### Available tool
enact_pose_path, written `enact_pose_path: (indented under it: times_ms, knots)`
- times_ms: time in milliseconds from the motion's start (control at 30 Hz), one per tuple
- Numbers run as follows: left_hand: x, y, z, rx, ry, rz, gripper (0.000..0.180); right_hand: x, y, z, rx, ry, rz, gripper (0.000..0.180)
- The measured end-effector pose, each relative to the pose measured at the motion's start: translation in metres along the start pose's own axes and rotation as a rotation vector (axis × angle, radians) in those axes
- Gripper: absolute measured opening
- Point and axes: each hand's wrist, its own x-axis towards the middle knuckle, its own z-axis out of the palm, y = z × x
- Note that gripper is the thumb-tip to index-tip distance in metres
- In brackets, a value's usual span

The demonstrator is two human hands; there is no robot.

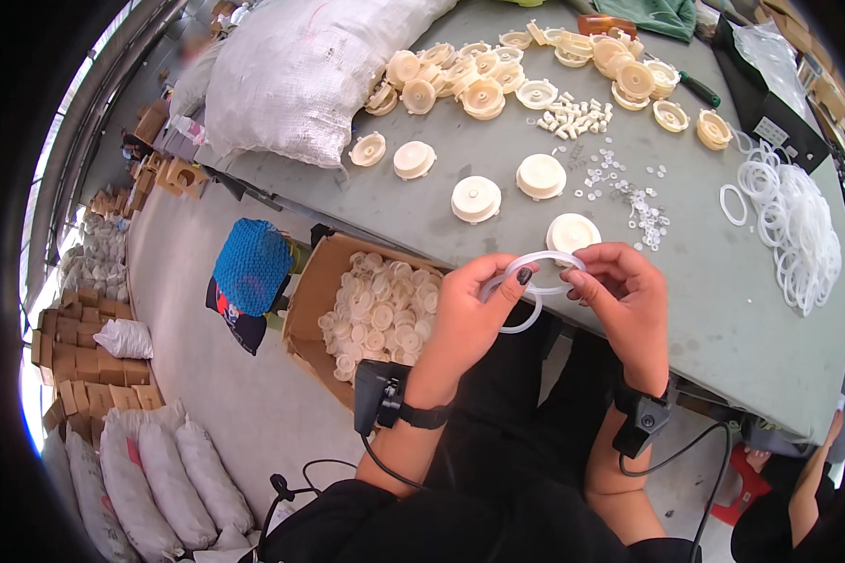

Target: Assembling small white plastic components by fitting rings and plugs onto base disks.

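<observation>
Just in front of the table's near edge, I hold translucent white sealing rings (545, 256) between both hands. My left hand (474, 305) is closed on them with thumb and fingers, and a lower loop hangs below the thumb. My right hand (627, 296) pinches the right side of the rings with its fingertips. Whether there are two rings or more I cannot tell. Right behind my fingers sits a round cream plastic cap (571, 233), partly hidden. Two similar caps, one on the left (476, 199) and one farther back (541, 176), lie on the table.
A pile of cream plastic parts (483, 97), small white pegs (576, 118) and clear washers (646, 216) lie on the table (714, 272). Many loose rings (798, 220) are heaped at the right. A white sack (282, 84) occupies the far left. Below stands a carton (312, 324) of cream parts.
</observation>
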Motion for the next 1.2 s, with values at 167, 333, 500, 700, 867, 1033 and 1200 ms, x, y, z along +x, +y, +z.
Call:
enact_pose_path:
  times_ms: [167, 333, 500, 700, 867, 1033, 1200]
  knots:
    - [0.005, -0.002, -0.021, 0.008, -0.077, -0.052, 0.025, 0.003, 0.003, 0.012, -0.039, 0.013, 0.037, 0.012]
    - [0.014, -0.002, -0.053, 0.139, -0.081, -0.115, 0.023, 0.018, 0.007, 0.038, -0.378, 0.021, -0.09, 0.014]
    - [0.037, 0.006, -0.058, 0.766, 0.223, 0.054, 0.022, 0.047, 0.024, 0.064, -0.509, 0.065, -0.174, 0.014]
    - [0.062, 0.003, -0.061, 0.828, 0.35, 0.018, 0.022, 0.078, 0.017, 0.08, -0.682, 0.084, -0.197, 0.013]
    - [0.076, -0.007, -0.071, 0.783, 0.321, 0.041, 0.021, 0.099, 0.023, 0.075, -0.699, 0.019, -0.192, 0.014]
    - [0.086, -0.015, -0.074, 0.779, 0.231, 0.045, 0.018, 0.111, 0.023, 0.073, -0.737, -0.023, -0.117, 0.014]
    - [0.085, -0.007, -0.073, 0.803, 0.197, 0.001, 0.018, 0.111, 0.025, 0.073, -0.746, -0.006, -0.128, 0.014]
